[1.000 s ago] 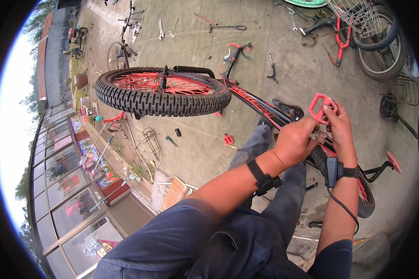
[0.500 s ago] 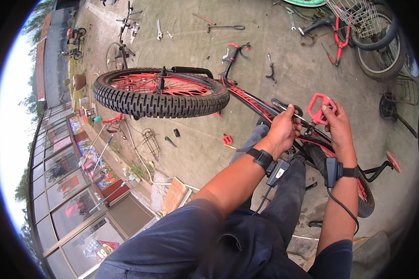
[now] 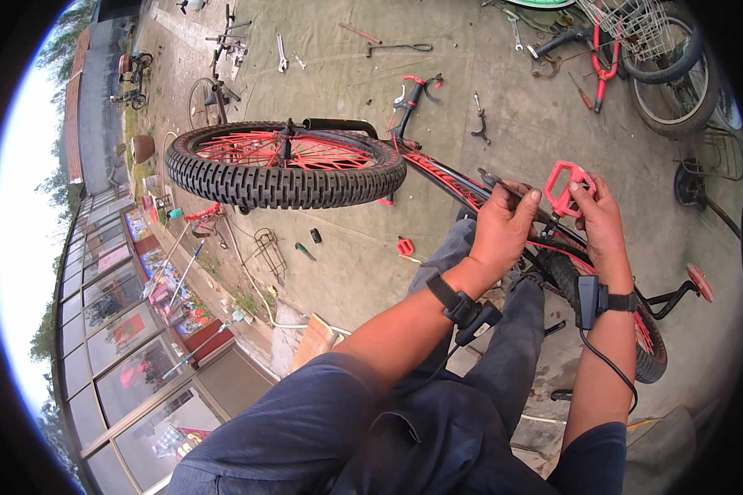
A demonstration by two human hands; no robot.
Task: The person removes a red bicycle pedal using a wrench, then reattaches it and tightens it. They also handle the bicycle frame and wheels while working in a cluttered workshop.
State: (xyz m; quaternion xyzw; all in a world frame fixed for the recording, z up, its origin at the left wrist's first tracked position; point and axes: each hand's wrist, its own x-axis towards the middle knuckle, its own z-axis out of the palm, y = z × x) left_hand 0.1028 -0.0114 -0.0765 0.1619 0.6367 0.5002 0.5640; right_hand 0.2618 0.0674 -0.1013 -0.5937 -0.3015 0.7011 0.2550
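In my right hand [image 3: 600,221] is a red bicycle pedal [image 3: 563,203], pinched between thumb and fingers. My left hand [image 3: 500,229] is closed just left of it, beside the bicycle's frame. A dark metal end shows past its fingers; whether this is a wrench or the crank arm is hidden. Below both hands is a black and red bicycle [image 3: 442,179], its knobbly front wheel [image 3: 285,186] with red spokes on the left. Its rear wheel [image 3: 650,351] shows beyond my right forearm. Another red pedal [image 3: 405,247] lies on the ground left of my leg.
On the ground beyond the bicycle are a wrench [image 3: 282,53], a second wrench [image 3: 517,33] and a screwdriver [image 3: 580,91]. Bicycle parts, including a wire basket [image 3: 636,33] and a wheel [image 3: 677,91], crowd the far right. A glazed building [image 3: 140,363] stands left.
My left hand has shifted slightly and turned, its thumb now pointing toward the pedal; its wrist has rolled. My right hand still holds the pedal in nearly the same place.
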